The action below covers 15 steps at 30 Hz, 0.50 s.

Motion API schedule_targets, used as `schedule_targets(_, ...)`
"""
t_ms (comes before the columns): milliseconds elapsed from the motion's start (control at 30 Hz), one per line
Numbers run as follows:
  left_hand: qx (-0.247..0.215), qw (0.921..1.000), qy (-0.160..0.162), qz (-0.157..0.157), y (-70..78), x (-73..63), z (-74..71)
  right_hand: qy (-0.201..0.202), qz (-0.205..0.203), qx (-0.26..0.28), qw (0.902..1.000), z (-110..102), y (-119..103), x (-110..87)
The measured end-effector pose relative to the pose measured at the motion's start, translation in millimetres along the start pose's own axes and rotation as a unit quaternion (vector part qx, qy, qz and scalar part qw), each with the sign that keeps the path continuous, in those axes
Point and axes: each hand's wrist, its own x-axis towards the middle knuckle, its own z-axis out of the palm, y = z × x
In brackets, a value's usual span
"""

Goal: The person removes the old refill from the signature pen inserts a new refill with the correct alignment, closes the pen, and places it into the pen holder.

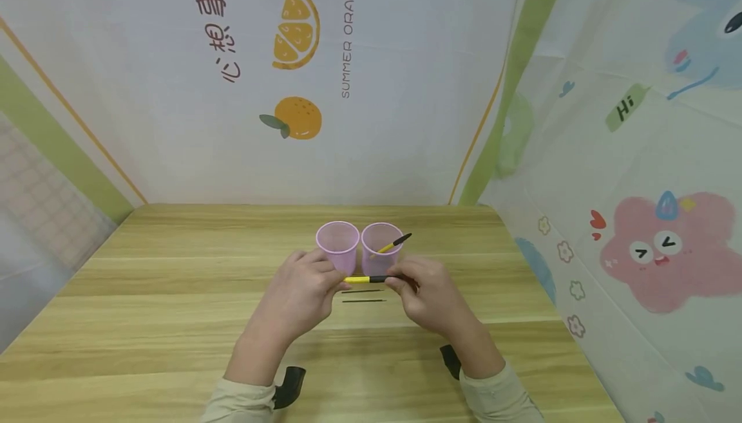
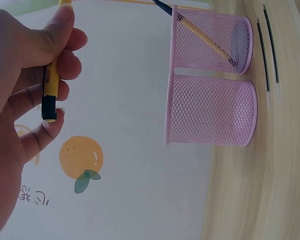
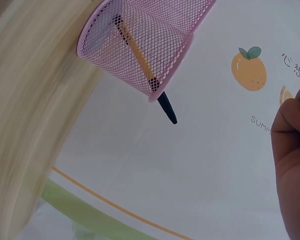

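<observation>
Over the table my two hands hold one yellow-and-black pen level between them. My left hand [image 1: 301, 286] grips the yellow part of the pen [image 1: 358, 279], its fingers curled round the barrel. The black end is pinched between the thumb and fingers of my right hand [image 1: 428, 294]. In the left wrist view the other end of the pen [image 2: 49, 107], a black cap-like end, shows past the fingers. Two thin dark pen refills [image 1: 364, 301] lie side by side on the table just below the held pen.
Behind the hands, two pink mesh pen cups [image 2: 210, 110] stand together. The right one holds another yellow-and-black pen [image 1: 401, 240], leaning out over its rim. The wooden table [image 1: 203, 320] meets printed cloth [image 1: 394, 152] at the back and right.
</observation>
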Motion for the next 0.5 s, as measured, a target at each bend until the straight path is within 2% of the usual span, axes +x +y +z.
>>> schedule_targets(333, 0.014, 0.9997, 0.02, 0.003, 0.9, -0.9, 4.2, 0.0, 0.026, 0.014, 0.9996, -1.6, 0.2, -0.6)
schedule_targets(500, 0.013, 0.9998, 0.003, -0.012, 1.5, -3.6, 2.9, -0.012, 0.057, 0.01, 0.9982, -2.5, -1.9, -0.4)
